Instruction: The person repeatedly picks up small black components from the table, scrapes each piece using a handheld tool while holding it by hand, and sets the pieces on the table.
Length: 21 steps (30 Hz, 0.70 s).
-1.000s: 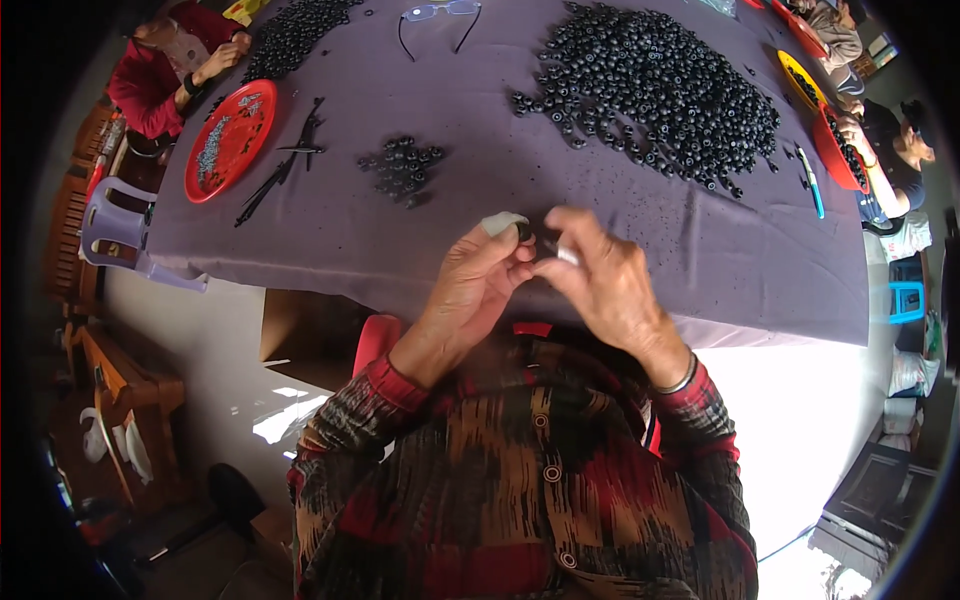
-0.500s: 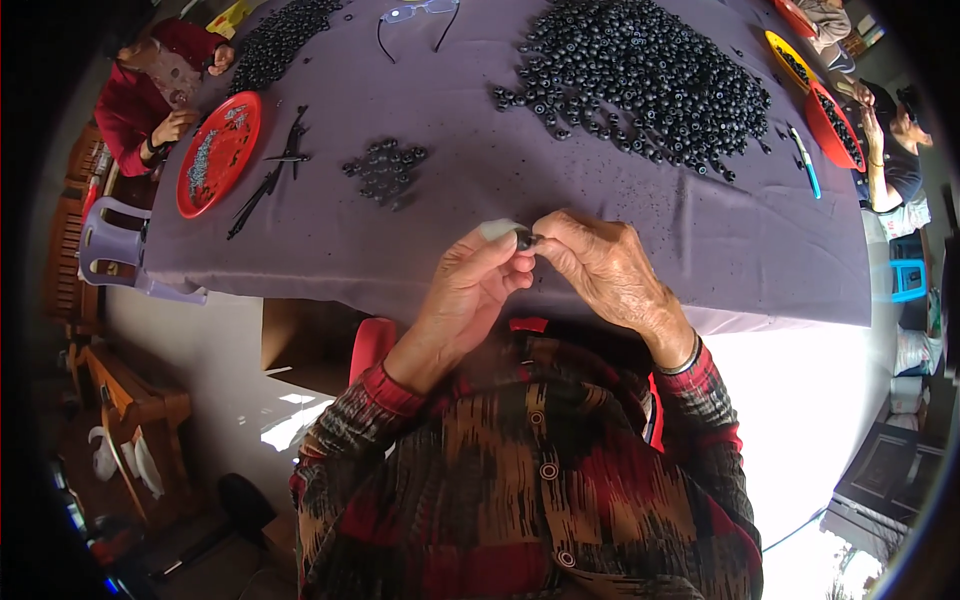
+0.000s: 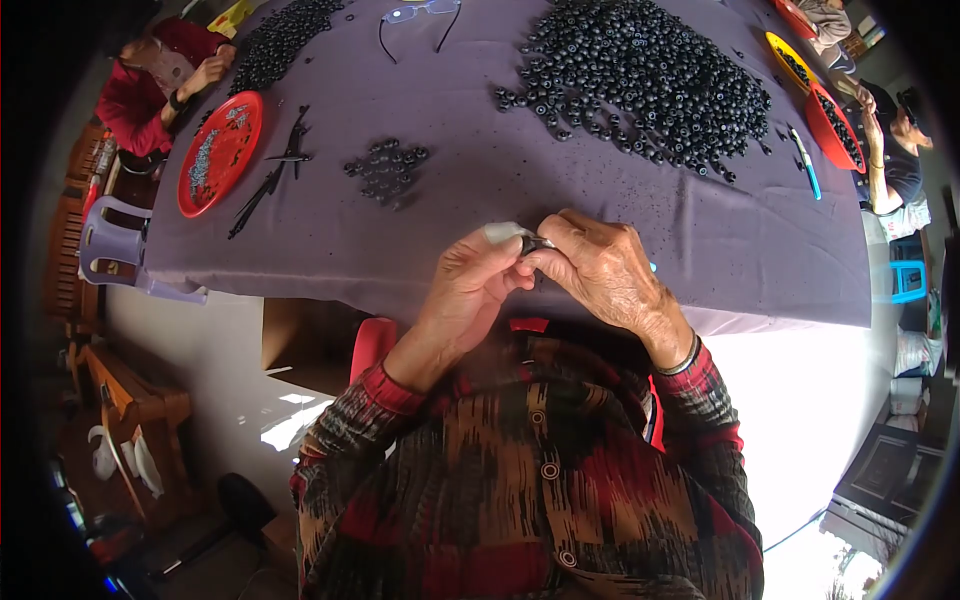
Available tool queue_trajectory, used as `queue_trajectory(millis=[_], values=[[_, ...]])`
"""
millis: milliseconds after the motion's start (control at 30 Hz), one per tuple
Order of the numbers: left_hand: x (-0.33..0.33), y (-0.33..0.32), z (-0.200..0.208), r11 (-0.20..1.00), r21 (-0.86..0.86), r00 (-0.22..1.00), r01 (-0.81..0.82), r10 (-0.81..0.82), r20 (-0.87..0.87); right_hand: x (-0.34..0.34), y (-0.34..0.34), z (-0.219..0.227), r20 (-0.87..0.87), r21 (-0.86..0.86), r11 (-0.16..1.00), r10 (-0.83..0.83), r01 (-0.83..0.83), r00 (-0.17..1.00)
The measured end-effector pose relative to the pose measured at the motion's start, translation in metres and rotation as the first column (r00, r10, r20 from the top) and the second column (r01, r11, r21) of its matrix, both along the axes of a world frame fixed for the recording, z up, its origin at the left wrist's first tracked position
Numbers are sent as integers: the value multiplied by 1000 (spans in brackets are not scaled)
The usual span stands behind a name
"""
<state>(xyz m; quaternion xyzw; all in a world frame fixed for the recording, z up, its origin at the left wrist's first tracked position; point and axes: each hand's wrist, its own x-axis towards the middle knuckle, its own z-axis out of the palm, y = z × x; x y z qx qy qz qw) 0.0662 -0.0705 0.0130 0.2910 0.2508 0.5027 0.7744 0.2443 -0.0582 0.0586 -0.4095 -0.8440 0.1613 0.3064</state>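
My left hand [image 3: 470,285] and my right hand [image 3: 605,270] meet at the near edge of a table covered in purple cloth [image 3: 480,210]. Together their fingertips pinch a small dark bead [image 3: 535,243]. A pale white piece [image 3: 500,232] pokes out above my left fingers. A slim light-blue tip [image 3: 653,267] shows past my right hand; I cannot tell what it is. A small heap of black beads [image 3: 385,168] lies just beyond my left hand. A big pile of black beads [image 3: 640,75] spreads over the far right of the cloth.
A red plate [image 3: 220,150] with grey bits sits at the left, with black tools [image 3: 275,170] beside it. Glasses [image 3: 420,15] lie at the far edge. A blue pen [image 3: 805,165] and orange plates [image 3: 835,125] lie right. Other people sit at the far left and right.
My hands stay joined on the bead at the table edge. My right fingers have shifted a little over it, and the view has tilted slightly.
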Motion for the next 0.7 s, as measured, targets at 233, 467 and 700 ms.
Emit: queue_trajectory(millis=[233, 467, 700], values=[[-2, 1, 1, 999, -48, 1000, 8, -8, 8, -2, 0, -1, 22, 29, 999, 20, -20, 1000], [-2, 2, 0, 998, -55, 1000, -1, 2, 20, -4, 0, -4, 52, 50, 999, -22, 20, 998], [-4, 2, -2, 1000, -26, 1000, 16, -16, -2, -2, 0, -1, 43, 50, 999, 15, -17, 999]])
